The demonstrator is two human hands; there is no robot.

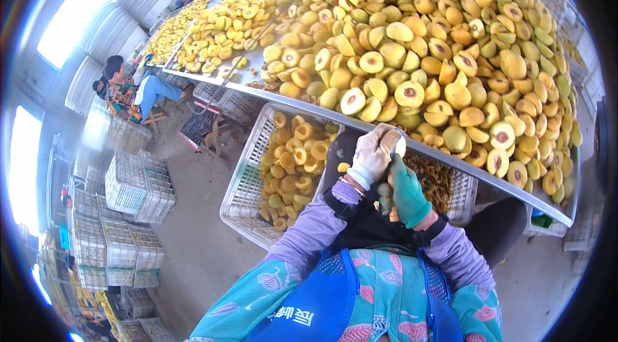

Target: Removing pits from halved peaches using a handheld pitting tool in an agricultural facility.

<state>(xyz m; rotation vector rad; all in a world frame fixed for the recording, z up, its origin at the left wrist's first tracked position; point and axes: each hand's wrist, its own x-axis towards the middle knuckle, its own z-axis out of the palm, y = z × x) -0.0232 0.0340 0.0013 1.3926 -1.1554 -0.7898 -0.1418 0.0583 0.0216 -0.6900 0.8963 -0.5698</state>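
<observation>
Metal edges the long tabletop [515,193] that slants across my view from the upper left to the right side, and a great heap of yellow-green fruit [412,39], much of it halved, covers it. At the left of the frame I see stacked white crates [132,181], with a seated person [132,94] above them. A patterned teal garment and blue apron [309,300] fill the bottom centre. Left of centre, a pale crate [235,195], tilted in my view, holds hollowed fruit halves [293,165]; right of centre, dark brown scraps [431,181] lie in another container, partly behind the right hand.

My left hand [374,154], in a whitish glove, curls tightly at the centre of the frame, just below the table edge, its fingers closed around a fruit piece [400,146]. My right hand [411,191], in a green glove, sits just below and to the right, fingertips up against that piece. Its fingers are bent, but I cannot tell how far they close or whether they grip anything; the greyish shape beneath is unclear. Only a pale sliver of the fruit piece shows, its long axis running roughly up and down the frame; which way its cut face points, I cannot tell.
</observation>
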